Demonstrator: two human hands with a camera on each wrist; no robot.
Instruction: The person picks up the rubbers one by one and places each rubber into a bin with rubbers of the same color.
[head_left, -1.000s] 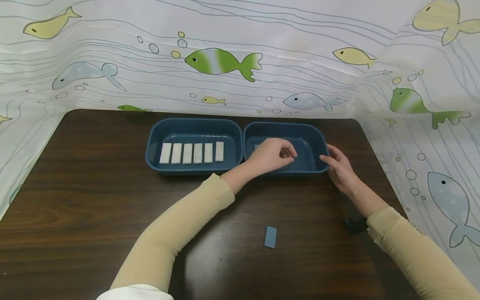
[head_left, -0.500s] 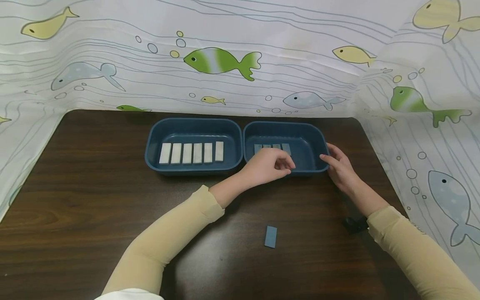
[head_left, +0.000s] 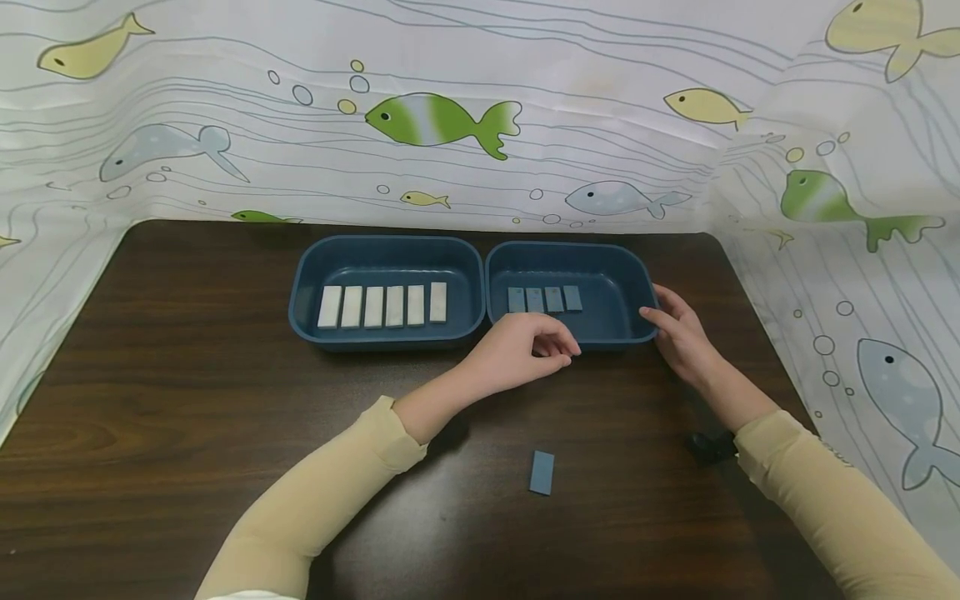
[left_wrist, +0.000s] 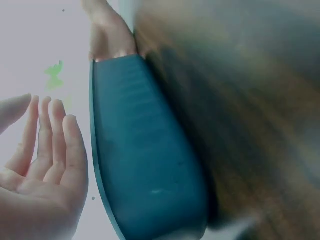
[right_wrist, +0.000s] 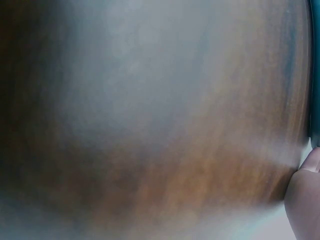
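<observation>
My left hand hovers at the front edge of the right-hand blue plastic tray, fingers loosely bent and nothing between them. In the left wrist view the same hand shows an empty palm beside the tray wall. My right hand holds that tray by its right end, thumb over the rim and fingers outside. Several small blue tiles lie in a row on the tray floor, partly hidden by the left hand. One more blue tile lies on the table in front.
A second blue tray stands against the first on the left, holding a row of several white tiles. Behind the dark wooden table rises a white fish-print cloth, which continues up the right side. A small black object sits beneath the right wrist.
My left hand has drawn back from inside the right tray toward the front, uncovering the row of blue tiles. The right hand keeps its grip on the tray.
</observation>
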